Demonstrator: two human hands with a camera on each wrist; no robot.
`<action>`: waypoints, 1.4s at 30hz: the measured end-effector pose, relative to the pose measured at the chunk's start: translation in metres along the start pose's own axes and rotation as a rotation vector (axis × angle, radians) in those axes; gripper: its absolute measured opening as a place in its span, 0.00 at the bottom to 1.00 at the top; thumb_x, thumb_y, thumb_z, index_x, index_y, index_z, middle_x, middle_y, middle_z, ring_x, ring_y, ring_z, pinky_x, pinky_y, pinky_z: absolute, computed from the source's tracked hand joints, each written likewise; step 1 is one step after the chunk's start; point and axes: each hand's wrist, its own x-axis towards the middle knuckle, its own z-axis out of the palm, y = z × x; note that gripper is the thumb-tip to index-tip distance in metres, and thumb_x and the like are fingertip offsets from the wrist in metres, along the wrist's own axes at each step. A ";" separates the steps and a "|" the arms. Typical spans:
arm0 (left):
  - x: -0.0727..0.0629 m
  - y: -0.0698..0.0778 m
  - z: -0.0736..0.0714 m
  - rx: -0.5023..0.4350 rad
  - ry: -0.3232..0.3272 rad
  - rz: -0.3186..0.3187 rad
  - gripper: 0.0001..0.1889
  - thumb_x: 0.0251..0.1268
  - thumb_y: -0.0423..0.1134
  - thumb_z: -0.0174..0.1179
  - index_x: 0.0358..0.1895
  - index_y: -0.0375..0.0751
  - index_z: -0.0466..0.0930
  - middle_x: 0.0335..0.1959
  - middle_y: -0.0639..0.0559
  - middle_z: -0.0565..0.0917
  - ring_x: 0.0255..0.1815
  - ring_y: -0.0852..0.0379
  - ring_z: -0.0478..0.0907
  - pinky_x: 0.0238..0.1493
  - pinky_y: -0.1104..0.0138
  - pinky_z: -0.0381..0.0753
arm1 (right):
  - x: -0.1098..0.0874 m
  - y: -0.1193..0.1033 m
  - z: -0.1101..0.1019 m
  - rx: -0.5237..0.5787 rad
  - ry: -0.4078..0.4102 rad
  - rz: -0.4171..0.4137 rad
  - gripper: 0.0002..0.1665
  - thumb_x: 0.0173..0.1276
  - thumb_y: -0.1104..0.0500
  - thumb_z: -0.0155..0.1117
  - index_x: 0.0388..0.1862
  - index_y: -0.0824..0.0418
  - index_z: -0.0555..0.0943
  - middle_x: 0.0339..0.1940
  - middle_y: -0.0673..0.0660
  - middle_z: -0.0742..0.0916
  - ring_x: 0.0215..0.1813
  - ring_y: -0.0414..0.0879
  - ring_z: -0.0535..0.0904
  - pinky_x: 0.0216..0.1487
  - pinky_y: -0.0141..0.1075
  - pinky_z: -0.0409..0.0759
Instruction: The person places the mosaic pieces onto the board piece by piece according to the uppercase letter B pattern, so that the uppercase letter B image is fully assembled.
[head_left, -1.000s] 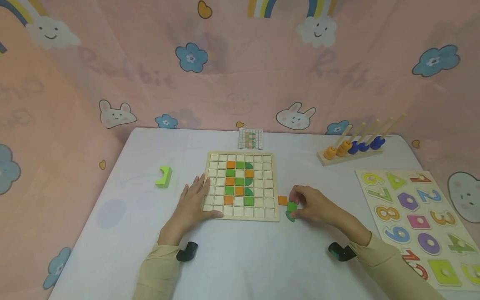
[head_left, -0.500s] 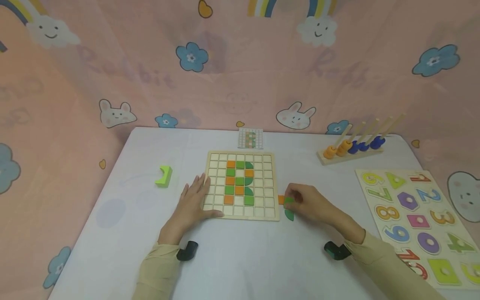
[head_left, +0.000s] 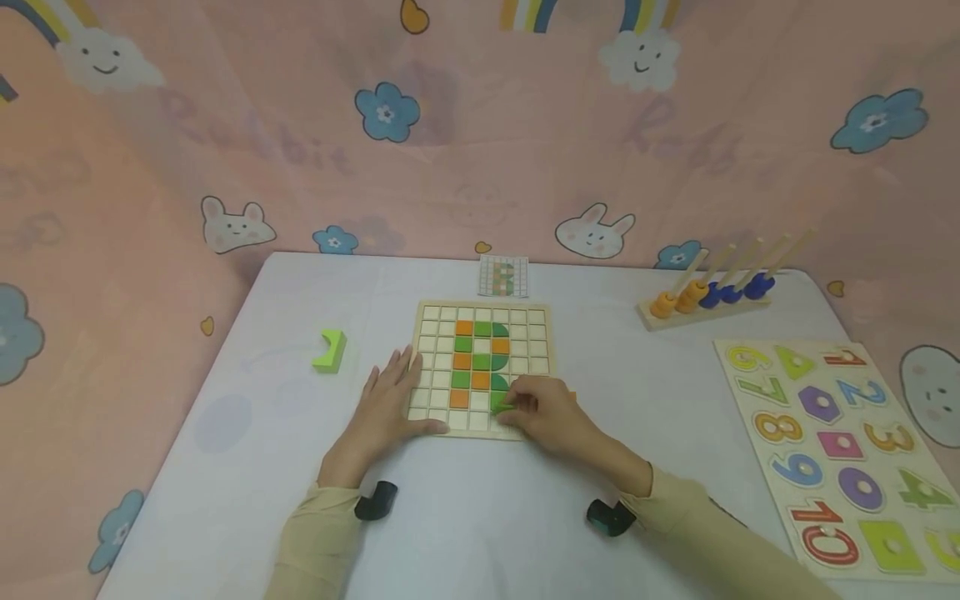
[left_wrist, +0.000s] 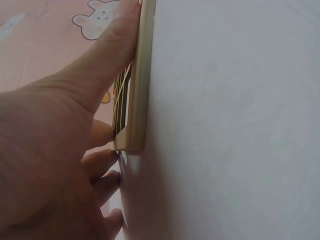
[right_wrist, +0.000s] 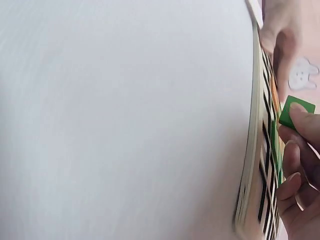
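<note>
A wooden grid board (head_left: 537, 346) lies on the table, with orange and green square tiles and darker green rounded tiles set in some cells. My left hand (head_left: 378, 417) rests on its left and front edges with the fingers extended and the thumb along the front. Over the lower right part of the board, my right hand (head_left: 558, 417) pinches a green square tile (right_wrist: 296, 111) between thumb and fingers. The tile is tilted, just above the cells. Beside the board an orange tile (head_left: 573, 395) is mostly hidden behind the right hand.
Behind the board lies a small pattern card (head_left: 503, 276). A lime green arched block (head_left: 328, 352) sits to the left. At the right stand a bead rack (head_left: 705, 307) and a number puzzle board (head_left: 840, 458). A printed cloth (head_left: 465, 150) hangs behind the table.
My right hand has picked up a green square tile from beside the board and carried it left over the grid. The left hand has stayed in place.
</note>
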 end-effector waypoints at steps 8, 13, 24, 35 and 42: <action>0.000 0.000 0.000 0.004 -0.001 0.010 0.65 0.51 0.60 0.80 0.86 0.39 0.50 0.90 0.44 0.46 0.91 0.43 0.38 0.90 0.45 0.35 | 0.010 -0.016 0.023 -0.014 -0.041 -0.006 0.08 0.69 0.65 0.74 0.46 0.61 0.90 0.40 0.52 0.92 0.38 0.40 0.80 0.39 0.28 0.80; 0.000 -0.001 0.000 0.004 -0.007 0.007 0.65 0.51 0.60 0.81 0.86 0.38 0.50 0.90 0.43 0.45 0.91 0.43 0.38 0.90 0.44 0.35 | 0.015 -0.021 0.034 -0.040 -0.020 -0.031 0.06 0.67 0.65 0.76 0.40 0.60 0.87 0.31 0.50 0.89 0.30 0.37 0.73 0.30 0.25 0.72; 0.000 0.000 -0.001 0.019 -0.012 0.007 0.65 0.51 0.59 0.81 0.86 0.37 0.50 0.90 0.42 0.46 0.91 0.42 0.39 0.90 0.43 0.37 | 0.020 -0.028 0.044 -0.136 -0.003 0.020 0.06 0.65 0.63 0.78 0.34 0.55 0.87 0.36 0.47 0.86 0.35 0.40 0.72 0.35 0.29 0.72; 0.001 -0.001 -0.001 0.030 0.002 0.024 0.64 0.51 0.59 0.81 0.86 0.36 0.51 0.89 0.41 0.47 0.91 0.40 0.40 0.90 0.41 0.38 | 0.020 -0.029 0.045 -0.199 0.030 0.061 0.07 0.63 0.62 0.81 0.34 0.52 0.89 0.47 0.49 0.83 0.49 0.43 0.73 0.45 0.33 0.76; 0.001 -0.001 -0.001 0.020 -0.002 0.023 0.65 0.51 0.59 0.81 0.86 0.37 0.50 0.90 0.42 0.46 0.91 0.41 0.39 0.90 0.42 0.37 | 0.014 -0.024 0.033 -0.199 0.028 0.079 0.11 0.64 0.60 0.80 0.43 0.53 0.87 0.48 0.49 0.82 0.53 0.46 0.73 0.54 0.40 0.80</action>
